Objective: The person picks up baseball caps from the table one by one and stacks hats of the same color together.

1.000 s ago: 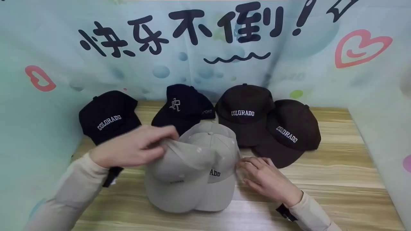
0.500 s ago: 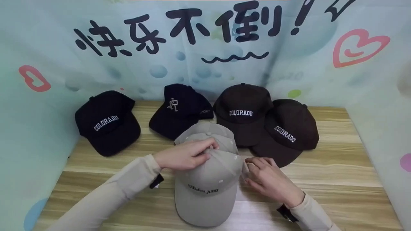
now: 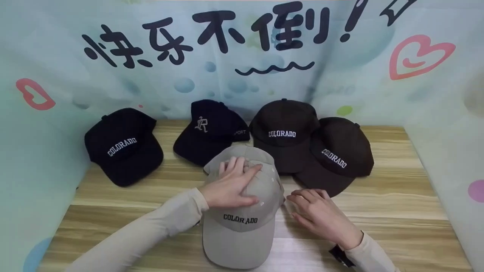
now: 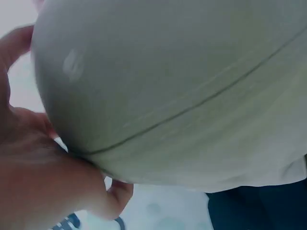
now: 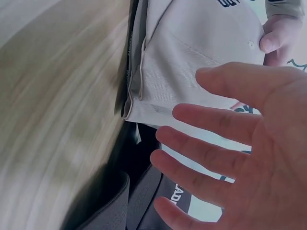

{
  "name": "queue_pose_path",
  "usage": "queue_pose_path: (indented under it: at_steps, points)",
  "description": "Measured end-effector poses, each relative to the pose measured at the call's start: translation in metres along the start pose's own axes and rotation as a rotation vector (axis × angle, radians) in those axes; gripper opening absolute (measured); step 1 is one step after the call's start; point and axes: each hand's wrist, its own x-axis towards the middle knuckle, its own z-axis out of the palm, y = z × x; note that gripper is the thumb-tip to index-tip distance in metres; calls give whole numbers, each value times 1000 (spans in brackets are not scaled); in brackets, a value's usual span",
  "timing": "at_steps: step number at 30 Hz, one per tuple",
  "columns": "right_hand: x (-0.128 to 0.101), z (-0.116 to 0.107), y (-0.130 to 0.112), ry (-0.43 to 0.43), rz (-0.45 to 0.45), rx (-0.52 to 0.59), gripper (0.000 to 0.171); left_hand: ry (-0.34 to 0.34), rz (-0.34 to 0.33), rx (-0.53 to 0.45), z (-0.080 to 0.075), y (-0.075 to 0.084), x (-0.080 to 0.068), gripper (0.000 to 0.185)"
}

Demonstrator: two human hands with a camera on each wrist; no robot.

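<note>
A beige cap (image 3: 242, 230) lettered COLORADO sits at the front middle of the wooden table (image 3: 397, 211), on top of a second beige cap (image 3: 230, 152) whose crown shows behind it. My left hand (image 3: 231, 184) lies flat on the top cap's crown with straight fingers. The left wrist view is filled by that beige cap (image 4: 182, 86), with my left hand (image 4: 33, 182) against its side. My right hand (image 3: 320, 214) rests relaxed just right of the caps, apart from them. In the right wrist view, my right hand (image 5: 240, 158) is spread beside the beige cap (image 5: 192, 57).
Along the back stand a black COLORADO cap (image 3: 123, 145), a navy cap (image 3: 208, 130) and two overlapping brown COLORADO caps (image 3: 285, 132) (image 3: 340, 155). A printed backdrop (image 3: 242, 68) walls in the back and both sides.
My left hand carried the top beige cap rightward and set it squarely on the lower one, then flattened its fingers on the crown. My right hand stayed beside the caps, drawing back slightly.
</note>
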Motion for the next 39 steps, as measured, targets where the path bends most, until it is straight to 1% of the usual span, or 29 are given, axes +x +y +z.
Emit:
queue_pose_path:
  at_steps: [2, 4, 6, 8, 10, 13, 15, 18, 21, 27, 32, 36, 39]
  points:
    - [-1, 2, 0, 3, 6, 3, 37, 32, 37, 57, 5, 3, -1, 65]
    - [-2, 3, 0, 4, 11, 7, 37, 29, 64, 109, 8, 7, -1, 56]
    - [-2, 4, 0, 4, 15, 9, 36, -4, 86, 174, 9, 12, -2, 49]
    - [-1, 5, 1, 2, 18, 11, 34, -55, 92, 237, 10, 16, -2, 48]
    - [-1, 6, 1, -1, 20, 12, 33, -114, 76, 302, 12, 20, -1, 54]
    - [-2, 7, 2, -6, 23, 14, 33, -186, 44, 401, 16, 25, 1, 70]
    - [-3, 8, 2, -7, 28, 16, 33, -205, 29, 467, 21, 27, 1, 81]
    - [-4, 10, 1, -5, 33, 19, 33, -191, 28, 543, 27, 27, 1, 87]
    - [-5, 11, 0, -4, 40, 24, 33, -176, 24, 574, 29, 26, 0, 88]
    - [-5, 13, 0, -4, 45, 37, 35, -199, 3, 609, 26, 24, -2, 88]
    - [-4, 12, 0, 2, 43, 44, 35, -199, -21, 646, 24, 20, -5, 87]
    - [-4, 13, 1, -5, 36, 42, 37, -202, -53, 644, 22, 14, -11, 86]
    - [-3, 12, 3, -18, 32, 42, 38, -218, -93, 628, 19, 8, -15, 86]
